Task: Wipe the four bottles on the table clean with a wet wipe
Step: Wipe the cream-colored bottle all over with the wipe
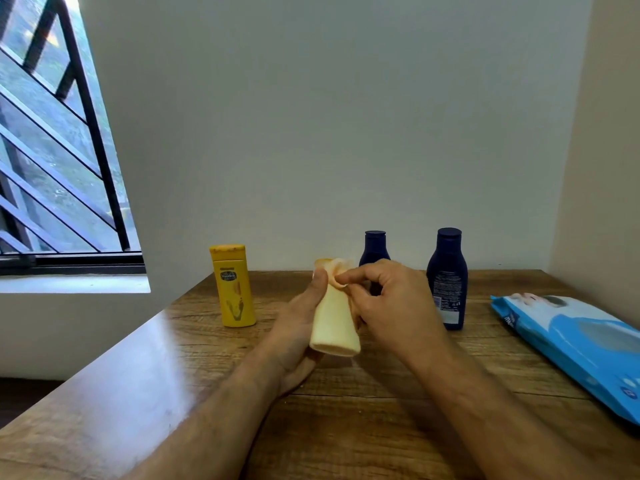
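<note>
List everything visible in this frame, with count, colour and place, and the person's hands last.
Yellow bottle: 1, yellow, upright, table's left rear.
Dark blue bottles: 2, navy, upright at the rear; one partly hidden behind the hands, one to its right.
Pale yellow bottle: 1, cream, held above the table centre.
Wet wipe: 1, pale, pressed at the held bottle's top.
Wipes pack: 1, blue, lying at the table's right.
Table: 1, brown wood.
Window: 1, dark bars, upper left.
Left hand: grips the pale yellow bottle.
Right hand: pinches the wet wipe.

Left hand [298,327] gripping; right hand [391,303] apparently pinching.
</note>
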Demonstrator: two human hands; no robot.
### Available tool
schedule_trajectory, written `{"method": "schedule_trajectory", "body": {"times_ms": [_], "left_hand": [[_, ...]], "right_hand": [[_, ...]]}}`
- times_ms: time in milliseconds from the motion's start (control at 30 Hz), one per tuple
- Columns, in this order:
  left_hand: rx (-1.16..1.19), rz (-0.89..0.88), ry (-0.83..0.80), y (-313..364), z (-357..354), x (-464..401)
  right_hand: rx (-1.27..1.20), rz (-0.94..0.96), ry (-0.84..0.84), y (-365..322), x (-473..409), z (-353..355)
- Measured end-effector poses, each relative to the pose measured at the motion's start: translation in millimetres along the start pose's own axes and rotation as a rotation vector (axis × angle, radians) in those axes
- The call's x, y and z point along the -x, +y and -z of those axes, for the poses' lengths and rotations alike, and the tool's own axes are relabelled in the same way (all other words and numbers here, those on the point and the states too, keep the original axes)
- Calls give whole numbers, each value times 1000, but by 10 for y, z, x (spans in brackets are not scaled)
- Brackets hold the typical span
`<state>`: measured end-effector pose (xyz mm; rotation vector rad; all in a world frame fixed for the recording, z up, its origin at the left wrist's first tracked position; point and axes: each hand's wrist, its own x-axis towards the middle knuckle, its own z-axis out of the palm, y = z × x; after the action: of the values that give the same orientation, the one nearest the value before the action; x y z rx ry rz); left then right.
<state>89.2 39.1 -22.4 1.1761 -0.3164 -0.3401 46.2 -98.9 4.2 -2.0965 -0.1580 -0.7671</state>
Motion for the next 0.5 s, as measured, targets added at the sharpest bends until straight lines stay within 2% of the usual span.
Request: {"method": "schedule_trajectory", "body": {"times_ms": [67, 200, 267, 367, 433, 500], "left_hand": [[42, -57, 36, 20, -19, 5], [240, -135, 160, 76, 77, -60], [219, -100, 97, 84, 92, -48], [89, -9, -53, 66, 51, 21], [54, -2, -90, 45, 53, 32], [44, -25, -89, 49, 43, 44]], "right_hand": [[0, 40, -56, -29, 23, -6], [-13, 121, -303, -85, 87, -7], [-7, 121, -319, -88, 92, 8], [-31, 88, -157, -57, 48, 44], [-37, 81, 13, -24, 9, 64], [-25, 91, 81, -25, -1, 65]]}}
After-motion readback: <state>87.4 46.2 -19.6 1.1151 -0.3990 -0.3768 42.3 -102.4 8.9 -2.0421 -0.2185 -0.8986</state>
